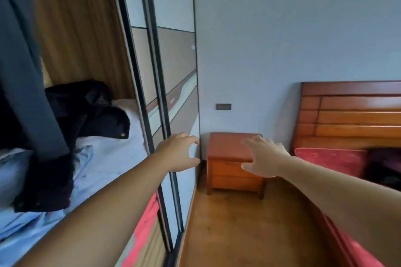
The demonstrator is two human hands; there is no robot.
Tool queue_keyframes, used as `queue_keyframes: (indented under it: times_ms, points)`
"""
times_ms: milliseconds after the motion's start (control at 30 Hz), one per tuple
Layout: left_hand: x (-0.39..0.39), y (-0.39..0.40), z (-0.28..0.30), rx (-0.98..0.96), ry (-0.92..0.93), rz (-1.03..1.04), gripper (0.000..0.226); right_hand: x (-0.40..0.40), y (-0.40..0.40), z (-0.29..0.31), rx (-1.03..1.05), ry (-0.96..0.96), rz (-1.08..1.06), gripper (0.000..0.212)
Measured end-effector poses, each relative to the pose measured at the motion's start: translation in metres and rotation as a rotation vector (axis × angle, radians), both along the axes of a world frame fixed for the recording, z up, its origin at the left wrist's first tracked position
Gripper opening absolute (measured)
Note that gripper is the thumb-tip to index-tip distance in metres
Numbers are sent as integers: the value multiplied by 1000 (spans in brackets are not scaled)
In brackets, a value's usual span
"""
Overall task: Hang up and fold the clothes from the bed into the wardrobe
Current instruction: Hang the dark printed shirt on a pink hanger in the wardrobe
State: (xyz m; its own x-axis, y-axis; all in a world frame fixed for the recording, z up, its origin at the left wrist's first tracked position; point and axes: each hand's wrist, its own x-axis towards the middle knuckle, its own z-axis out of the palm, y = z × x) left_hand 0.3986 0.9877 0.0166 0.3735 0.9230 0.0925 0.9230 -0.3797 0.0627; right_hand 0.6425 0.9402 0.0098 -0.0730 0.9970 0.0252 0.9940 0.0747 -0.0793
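I have my left hand (181, 154) up at the outer edge of the sliding wardrobe door (173, 76), fingers loosely curved with the tips at or just over that edge; whether they truly grip it I cannot tell, and nothing else is in the hand. My right hand (263, 158) hangs spread and empty in the air in front of the wooden nightstand (230, 154), touching nothing. The wardrobe stands open on my left: a dark garment (23, 60) hangs there, black clothing (86, 110) lies on pale bedding (102, 158) inside. The bed (329, 158), with its red cover and wooden headboard (351, 112), is at my right; a dark blurred shape (384, 167) on it is probably clothing left to put away. My worry is the door: if I push it carelessly, my fingers could get pinched at the wall, or it could shut off the opening I need. I can read no brand, label or writing anywhere.
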Motion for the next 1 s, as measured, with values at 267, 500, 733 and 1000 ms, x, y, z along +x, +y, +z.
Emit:
queue_keyframes:
  times_ms: [267,500,733,1000]
  points:
    - [152,-105,-33,-103,51,-407,46,105,-192,-15,-8,141,-399,71]
    - [265,-271,-55,-151,3,-706,43,170,-418,-49,-36,196,-689,66]
    - [352,-478,-84,-199,143,-989,53,201,-661,-78,-81,231,-986,73]
    - [412,-602,-87,-206,156,-1162,50,223,-807,-86,-67,263,-1257,73]
